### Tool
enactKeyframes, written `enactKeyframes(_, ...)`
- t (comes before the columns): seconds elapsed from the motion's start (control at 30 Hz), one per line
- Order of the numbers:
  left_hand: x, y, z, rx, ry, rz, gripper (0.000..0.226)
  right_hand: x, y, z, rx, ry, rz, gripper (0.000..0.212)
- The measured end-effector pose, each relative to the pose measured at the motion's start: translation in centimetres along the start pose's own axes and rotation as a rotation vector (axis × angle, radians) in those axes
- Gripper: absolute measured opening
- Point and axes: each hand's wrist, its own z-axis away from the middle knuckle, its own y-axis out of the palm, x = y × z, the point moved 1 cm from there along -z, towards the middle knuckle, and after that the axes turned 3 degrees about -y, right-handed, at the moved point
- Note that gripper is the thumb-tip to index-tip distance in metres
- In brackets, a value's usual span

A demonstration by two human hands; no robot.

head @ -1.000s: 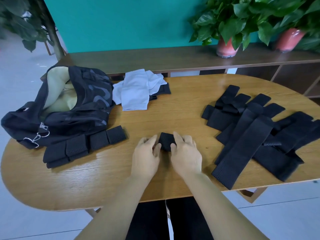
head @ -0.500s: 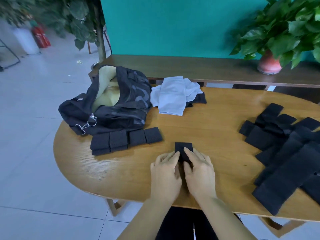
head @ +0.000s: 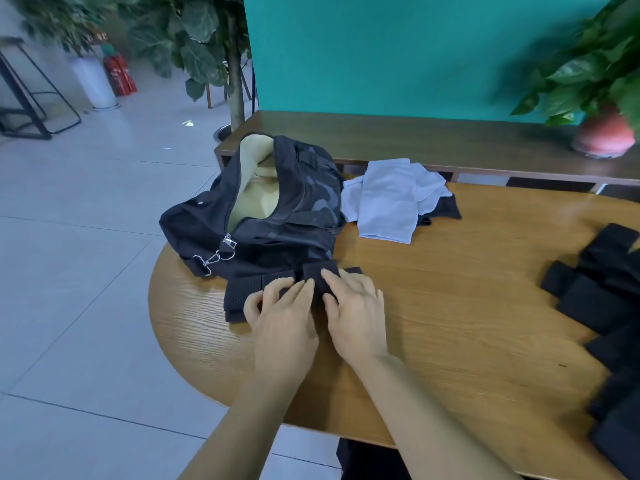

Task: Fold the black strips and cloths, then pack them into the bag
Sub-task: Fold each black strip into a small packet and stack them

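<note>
Grip of left hand [head: 277, 317] and right hand [head: 356, 306]: fingers nearly straight, flat on a folded black strip [head: 320, 275].

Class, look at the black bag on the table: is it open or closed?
Open. The black bag gapes at the top, its pale lining visible inside the unzipped mouth; contents cannot be told.
</note>
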Motion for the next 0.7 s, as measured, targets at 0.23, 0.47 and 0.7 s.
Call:
enactKeyframes(0.23, 2.3, 0.7, 0.2, 0.019, 0.051, -0.002, 0.043, -0.5, 1.5, -0.4, -0.035, -0.093, 0.164, 0.036)
enactKeyframes(0.47, 2.9, 1.0, 0.2, 0.150, 0.099, 0.002, 0.065, -0.5, 1.3, -0.2, -0.034, -0.133, 0.192, 0.040)
enactKeyframes(0.7, -1.7, 0.6, 0.1, 0.249, 0.180, 0.032, 0.069, -2.7, -3.0, 0.9, -0.090, -0.066, 0.182, 0.043)
